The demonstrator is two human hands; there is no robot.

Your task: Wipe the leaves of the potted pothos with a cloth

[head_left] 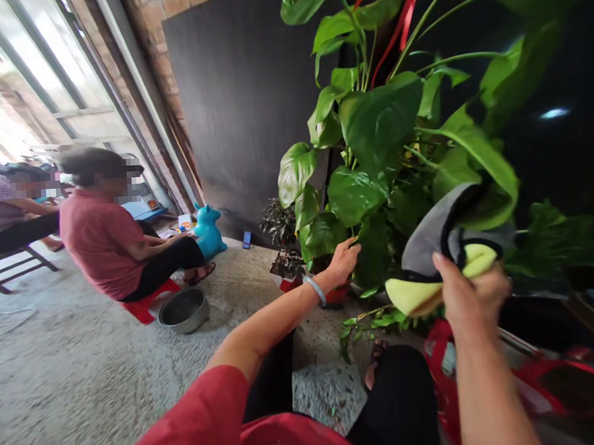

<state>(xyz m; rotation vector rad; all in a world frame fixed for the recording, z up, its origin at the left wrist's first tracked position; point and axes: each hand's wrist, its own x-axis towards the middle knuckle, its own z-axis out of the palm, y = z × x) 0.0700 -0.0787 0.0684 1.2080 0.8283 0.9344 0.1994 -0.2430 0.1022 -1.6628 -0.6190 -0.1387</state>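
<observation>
My right hand (pixel 474 293) grips a folded cloth (pixel 420 242), grey on one side and yellow on the other, with dark edging. The cloth is beside a large curled leaf (pixel 488 166) and partly behind it. My left hand (pixel 343 263), with a bracelet on its wrist, is closed at the edge of a dark green leaf (pixel 373 252) low on the plant; the exact pinch point is partly hidden. Broad glossy leaves (pixel 381 122) of this tall potted plant fill the space before me, with red ribbons (pixel 408 14) among the upper stems.
A small dark-leaved potted plant (pixel 284 266) stands left of the big one. Further left, a person (pixel 99 239) sits on a red stool (pixel 145 307) near a grey basin (pixel 185 311) and a blue animal toy (pixel 208 232). Red objects (pixel 548 375) lie at lower right.
</observation>
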